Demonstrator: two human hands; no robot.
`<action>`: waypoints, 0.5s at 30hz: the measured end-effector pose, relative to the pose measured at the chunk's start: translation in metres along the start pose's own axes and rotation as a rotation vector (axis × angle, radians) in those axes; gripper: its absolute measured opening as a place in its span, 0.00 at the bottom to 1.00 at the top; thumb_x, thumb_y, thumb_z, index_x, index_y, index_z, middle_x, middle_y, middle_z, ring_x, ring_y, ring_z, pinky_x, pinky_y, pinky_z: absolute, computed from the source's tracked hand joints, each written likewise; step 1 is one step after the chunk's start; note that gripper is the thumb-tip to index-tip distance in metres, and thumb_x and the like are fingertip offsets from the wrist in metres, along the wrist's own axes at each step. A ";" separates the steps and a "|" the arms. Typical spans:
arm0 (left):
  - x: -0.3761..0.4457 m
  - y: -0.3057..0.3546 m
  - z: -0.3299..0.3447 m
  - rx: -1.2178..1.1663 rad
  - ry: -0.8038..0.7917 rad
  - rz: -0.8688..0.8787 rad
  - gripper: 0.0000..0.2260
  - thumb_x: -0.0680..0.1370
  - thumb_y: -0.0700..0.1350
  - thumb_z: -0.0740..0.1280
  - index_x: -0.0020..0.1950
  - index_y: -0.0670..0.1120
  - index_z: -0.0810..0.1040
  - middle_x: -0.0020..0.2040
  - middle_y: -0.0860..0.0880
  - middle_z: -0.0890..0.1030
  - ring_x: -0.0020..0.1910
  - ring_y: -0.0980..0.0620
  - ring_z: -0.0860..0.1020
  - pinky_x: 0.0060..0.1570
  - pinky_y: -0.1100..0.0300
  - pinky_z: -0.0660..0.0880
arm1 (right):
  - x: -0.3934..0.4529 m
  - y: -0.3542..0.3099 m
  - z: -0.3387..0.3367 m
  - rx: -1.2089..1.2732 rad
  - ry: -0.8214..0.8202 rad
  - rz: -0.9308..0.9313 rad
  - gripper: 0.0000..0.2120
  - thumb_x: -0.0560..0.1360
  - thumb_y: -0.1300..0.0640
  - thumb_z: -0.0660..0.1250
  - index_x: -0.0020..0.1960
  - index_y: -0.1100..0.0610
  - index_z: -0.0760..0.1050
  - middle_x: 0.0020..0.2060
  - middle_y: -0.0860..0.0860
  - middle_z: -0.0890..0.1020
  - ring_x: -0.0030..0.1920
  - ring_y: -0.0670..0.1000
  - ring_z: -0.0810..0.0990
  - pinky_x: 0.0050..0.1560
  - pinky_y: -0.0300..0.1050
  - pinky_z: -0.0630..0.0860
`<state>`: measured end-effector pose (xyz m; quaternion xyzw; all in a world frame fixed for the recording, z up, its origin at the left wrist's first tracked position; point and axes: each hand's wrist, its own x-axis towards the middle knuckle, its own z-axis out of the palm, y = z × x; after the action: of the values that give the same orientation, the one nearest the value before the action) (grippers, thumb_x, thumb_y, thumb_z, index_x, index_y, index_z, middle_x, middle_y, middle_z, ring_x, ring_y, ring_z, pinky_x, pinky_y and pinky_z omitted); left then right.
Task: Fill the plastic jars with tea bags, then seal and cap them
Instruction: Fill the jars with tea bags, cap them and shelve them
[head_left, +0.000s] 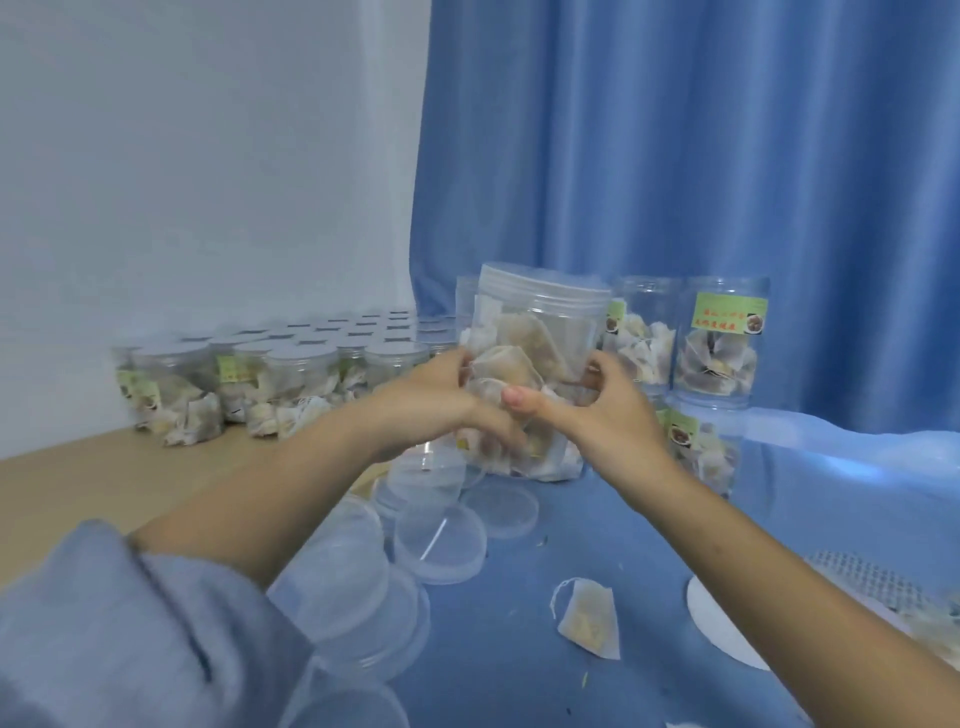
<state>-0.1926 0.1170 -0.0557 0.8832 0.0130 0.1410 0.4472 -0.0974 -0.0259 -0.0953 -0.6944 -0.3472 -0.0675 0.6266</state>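
- Presently, head view: filled plastic jar (524, 364) held raised and tilted above the blue cloth (519, 649), centre of scene, cap end pointing up and away.
- Left hand (441, 400) wrapped round the jar's left side, fingers curled against the wall; right hand (602, 410) gripping the right side, thumb laid across the near face.
- Tea bags (511, 358) seen through the clear wall, packed close to the top; ribbed clear cap (540, 286) apparently seated on the mouth, tightness not determinable.
- Judged step: closing or checking the cap. Recommended: steady the body with one hand, turn the cap with the other, keep threads level, no string or bag corner caught under the rim.
- Loose clear lids (441, 540) scattered near and left on the cloth; one stray tea bag (589, 618) lying near, right of centre; white disc (719, 629), possibly a seal liner, at near right.
- Capped jars (291, 364) ranked far left on the tan tabletop (78, 478); open filled jars (719, 343) stacked far right before the blue curtain (675, 156).
- Labels: green sticker (730, 313) on the far-right jar, red characters and a small picture; too blurred to read. Similar green stickers on other jars, likewise illegible. No brand made out.
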 end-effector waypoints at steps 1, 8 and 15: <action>-0.004 -0.005 -0.009 0.040 -0.023 0.025 0.23 0.59 0.44 0.80 0.52 0.47 0.79 0.48 0.50 0.83 0.47 0.57 0.81 0.45 0.66 0.76 | 0.002 0.000 0.013 -0.008 -0.028 0.007 0.37 0.50 0.33 0.76 0.56 0.44 0.72 0.46 0.34 0.79 0.45 0.31 0.76 0.38 0.28 0.70; -0.037 -0.072 -0.073 0.106 0.218 -0.086 0.17 0.61 0.44 0.80 0.41 0.54 0.76 0.33 0.65 0.81 0.37 0.70 0.78 0.33 0.78 0.70 | 0.012 0.001 0.119 0.048 -0.225 0.063 0.29 0.50 0.34 0.77 0.47 0.44 0.76 0.41 0.35 0.83 0.42 0.32 0.79 0.40 0.31 0.72; -0.040 -0.152 -0.119 -0.083 0.388 -0.301 0.36 0.62 0.43 0.80 0.66 0.47 0.68 0.56 0.55 0.77 0.54 0.57 0.76 0.47 0.68 0.74 | 0.046 0.008 0.210 -0.204 -0.338 0.051 0.39 0.54 0.33 0.76 0.59 0.51 0.75 0.60 0.51 0.72 0.62 0.50 0.71 0.63 0.50 0.71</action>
<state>-0.2460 0.2958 -0.1188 0.8086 0.2240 0.2403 0.4882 -0.1301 0.1854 -0.1211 -0.7644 -0.4213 0.0310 0.4871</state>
